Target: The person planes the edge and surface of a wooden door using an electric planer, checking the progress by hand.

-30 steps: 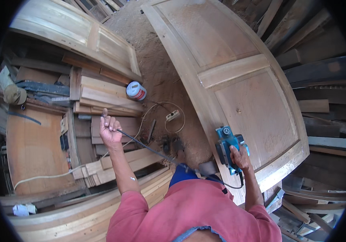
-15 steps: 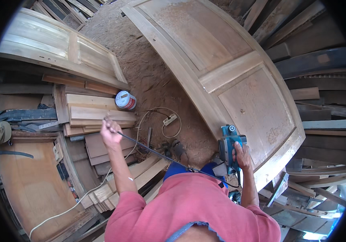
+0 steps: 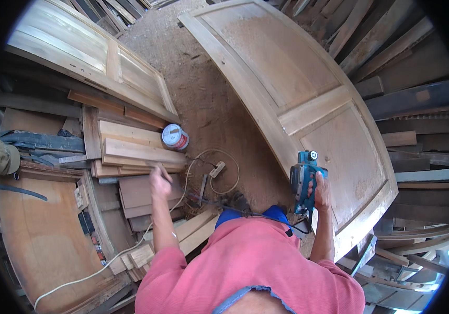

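Holds a teal and black power planer [image 3: 303, 183] in the right grip [image 3: 321, 192], closing the fingers round the handle. Lies over the near end of a panelled wooden door [image 3: 308, 107], by the long edge facing the left grip [image 3: 160, 183]; impossible to tell whether touching the wood. Trails a black cord [image 3: 310, 222] from the planer's rear, just below the right grip, bending leftward past blue shorts [image 3: 276, 211]. Stretches away with the door, beyond the right grip and partly to its right, showing two recessed panels and a crossrail.

Holds the left grip out well apart from the planer, too blurred to tell how far open or whether grasping anything. Just beyond the left grip, shows stacked pale boards [image 3: 135, 149], and past their right end a white bucket [image 3: 175, 136] with a red label. Right of the left grip, on the brown floor [image 3: 198, 83], shows a pale socket strip [image 3: 217, 169] within a loop of light cable. Farther beyond the left grip, shows a second panelled door [image 3: 78, 39]; far to its left, a khaki cap [image 3: 3, 157]. Right of the right grip, piles up dark timber [image 3: 423, 131]. Below and between both grips, shows a red shirt [image 3: 250, 256].
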The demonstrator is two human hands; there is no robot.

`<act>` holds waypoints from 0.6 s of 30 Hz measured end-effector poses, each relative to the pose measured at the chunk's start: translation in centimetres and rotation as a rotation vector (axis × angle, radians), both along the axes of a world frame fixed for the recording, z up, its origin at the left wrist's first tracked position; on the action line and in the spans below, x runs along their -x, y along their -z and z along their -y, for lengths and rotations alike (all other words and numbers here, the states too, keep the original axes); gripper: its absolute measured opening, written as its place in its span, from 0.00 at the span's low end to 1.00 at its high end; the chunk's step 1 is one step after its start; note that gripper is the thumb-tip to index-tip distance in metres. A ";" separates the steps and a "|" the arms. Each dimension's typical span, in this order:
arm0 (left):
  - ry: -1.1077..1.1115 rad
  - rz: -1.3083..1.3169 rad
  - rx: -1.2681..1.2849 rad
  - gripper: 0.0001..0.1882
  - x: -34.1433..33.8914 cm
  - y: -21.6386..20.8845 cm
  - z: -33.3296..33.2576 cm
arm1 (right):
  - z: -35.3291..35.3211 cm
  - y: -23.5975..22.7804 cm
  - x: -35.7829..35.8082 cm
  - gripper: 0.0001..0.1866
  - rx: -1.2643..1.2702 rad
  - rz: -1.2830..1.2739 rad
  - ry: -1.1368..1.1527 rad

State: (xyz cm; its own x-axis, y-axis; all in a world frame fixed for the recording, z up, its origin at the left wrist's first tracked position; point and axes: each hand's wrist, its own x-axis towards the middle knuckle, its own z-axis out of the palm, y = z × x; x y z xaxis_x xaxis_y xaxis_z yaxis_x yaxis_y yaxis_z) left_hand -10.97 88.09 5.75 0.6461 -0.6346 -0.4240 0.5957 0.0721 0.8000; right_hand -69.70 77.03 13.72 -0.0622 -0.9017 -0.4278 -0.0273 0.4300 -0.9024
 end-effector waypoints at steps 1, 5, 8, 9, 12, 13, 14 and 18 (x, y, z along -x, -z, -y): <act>0.132 0.045 -0.031 0.07 -2.3 4.8 -4.3 | 0.4 0.3 -1.3 0.29 -0.008 0.051 -0.004; -0.059 -0.437 -0.351 0.11 5.5 12.4 -7.5 | 2.1 0.6 -0.5 0.28 -0.015 0.055 0.060; -0.013 -0.429 -0.454 0.10 7.8 13.7 -6.4 | 4.3 1.5 -0.6 0.27 -0.032 0.074 0.083; -0.022 -0.429 -0.451 0.10 8.0 13.1 -5.3 | 5.5 1.9 -0.9 0.27 -0.031 0.076 0.074; 0.030 -0.268 -0.475 0.10 6.5 10.3 -0.9 | 9.1 2.7 -2.4 0.26 -0.019 0.090 0.081; 0.009 -0.190 -0.410 0.10 5.5 9.6 0.6 | 10.6 2.8 -3.0 0.25 -0.028 0.118 0.103; -0.009 -0.113 -0.347 0.10 4.8 9.0 2.1 | 12.2 2.9 -3.4 0.24 -0.038 0.144 0.128; -0.117 -0.035 -0.360 0.13 2.7 6.8 9.3 | 18.8 3.1 -5.5 0.24 -0.017 0.256 0.160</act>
State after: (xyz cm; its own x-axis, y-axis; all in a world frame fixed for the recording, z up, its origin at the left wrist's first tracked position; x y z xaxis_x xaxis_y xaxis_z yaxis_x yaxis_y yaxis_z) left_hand -13.66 78.75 -1.00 0.6865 -0.3642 -0.6293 0.6274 -0.1407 0.7659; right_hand -64.17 58.20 10.64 -0.0907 -0.8819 -0.4626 0.2694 0.4254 -0.8640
